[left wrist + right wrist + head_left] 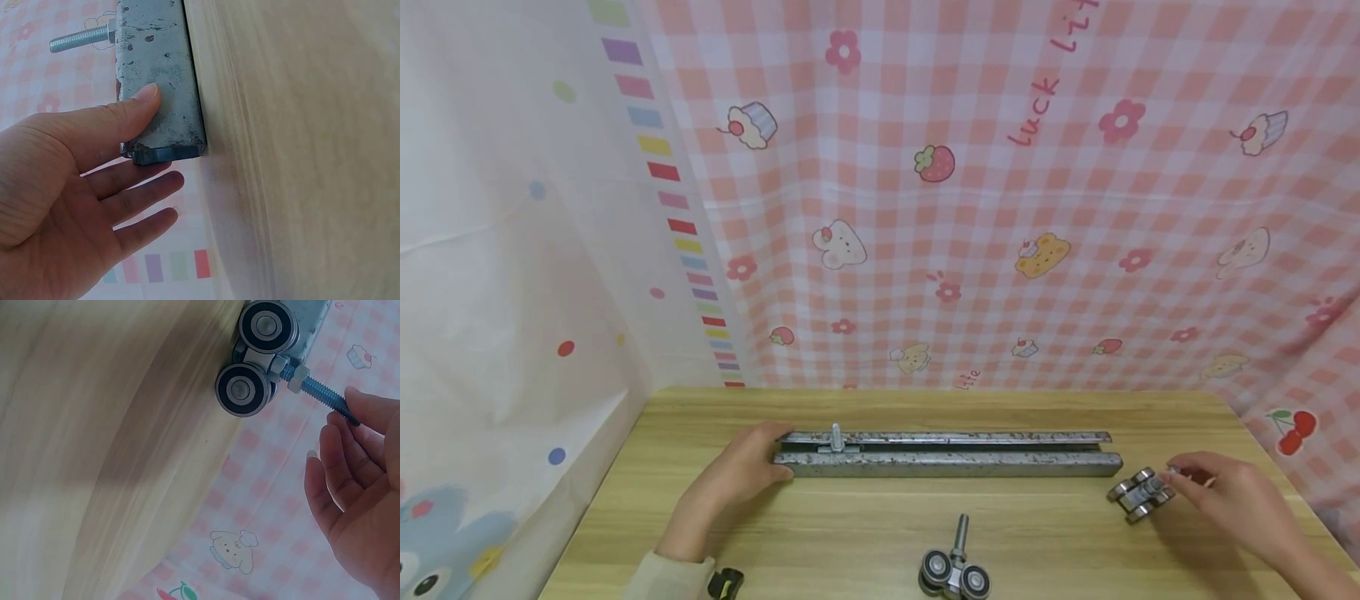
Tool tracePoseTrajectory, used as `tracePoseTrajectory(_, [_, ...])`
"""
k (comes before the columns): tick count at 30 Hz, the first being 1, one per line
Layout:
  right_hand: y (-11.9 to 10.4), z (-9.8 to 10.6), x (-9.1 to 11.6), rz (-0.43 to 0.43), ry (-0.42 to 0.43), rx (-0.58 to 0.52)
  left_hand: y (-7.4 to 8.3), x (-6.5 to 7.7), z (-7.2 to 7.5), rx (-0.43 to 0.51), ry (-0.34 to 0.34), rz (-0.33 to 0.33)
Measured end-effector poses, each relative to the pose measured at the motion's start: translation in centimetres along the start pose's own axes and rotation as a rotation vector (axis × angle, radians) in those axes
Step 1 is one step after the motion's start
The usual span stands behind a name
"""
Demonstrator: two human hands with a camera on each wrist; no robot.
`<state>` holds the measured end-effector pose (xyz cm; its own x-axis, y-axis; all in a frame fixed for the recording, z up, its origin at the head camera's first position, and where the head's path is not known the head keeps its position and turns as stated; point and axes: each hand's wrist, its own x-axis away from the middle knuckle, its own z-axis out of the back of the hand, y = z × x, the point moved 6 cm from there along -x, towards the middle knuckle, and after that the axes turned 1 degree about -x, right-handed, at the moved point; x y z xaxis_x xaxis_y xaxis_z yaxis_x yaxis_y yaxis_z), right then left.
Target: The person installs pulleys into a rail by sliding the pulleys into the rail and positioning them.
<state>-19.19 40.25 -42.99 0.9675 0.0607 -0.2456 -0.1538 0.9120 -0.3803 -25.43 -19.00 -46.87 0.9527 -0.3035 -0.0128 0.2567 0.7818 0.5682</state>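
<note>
A worn grey metal channel rail (pixel 955 465) lies lengthwise on the table, its slot facing up. My left hand (pixel 737 467) grips its left end; the left wrist view shows the thumb pressed on the rail's side (pixel 159 62) and the other fingers about the end. Near that end a bolt (pixel 837 437) stands up through the slot, its base inside the rail. Just off the rail's right end is a roller trolley (pixel 1141 495) with black-and-steel wheels. My right hand (pixel 1232 496) pinches the tip of its threaded bolt (pixel 322 394) between thumb and fingers.
Another roller trolley (pixel 953 575) rests at the table's front middle, its bolt pointing up and away. The wooden table (pixel 820 542) backs onto a pink checked cloth (pixel 895 317), with a white cloth (pixel 550 250) at the left.
</note>
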Motion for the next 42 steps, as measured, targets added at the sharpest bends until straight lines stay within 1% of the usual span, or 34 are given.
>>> tracePoseTrajectory(8, [0.9, 0.5, -0.4, -0.004, 0.044, 0.018, 0.0, -0.1, 0.0, -0.007, 0.007, -0.012])
tracePoseTrajectory(12, [1.4, 0.8, -0.5, 0.026, 0.088, 0.023, 0.0, -0.1, 0.0, -0.005, 0.006, -0.003])
tracePoseTrajectory(17, [1.8, 1.2, -0.8, 0.038, 0.101, 0.023, 0.0, 0.0, 0.0, -0.006, 0.011, -0.009])
tracePoseTrajectory(22, [2.2, 1.3, -1.2, -0.012, 0.077, 0.056, 0.1, -0.1, 0.0, 0.001, 0.017, -0.016])
tracePoseTrajectory(27, [2.9, 1.2, -1.5, -0.077, 0.028, 0.049, 0.1, 0.0, 0.0, 0.009, 0.017, -0.014])
tracePoseTrajectory(35, [3.6, 1.4, -2.0, -0.066, 0.045, 0.058, 0.1, 0.2, 0.1, 0.005, 0.01, -0.001])
tracePoseTrajectory(42, [3.7, 1.3, -2.4, -0.084, 0.047, 0.059, 0.2, 0.1, 0.1, 0.0, 0.004, -0.004])
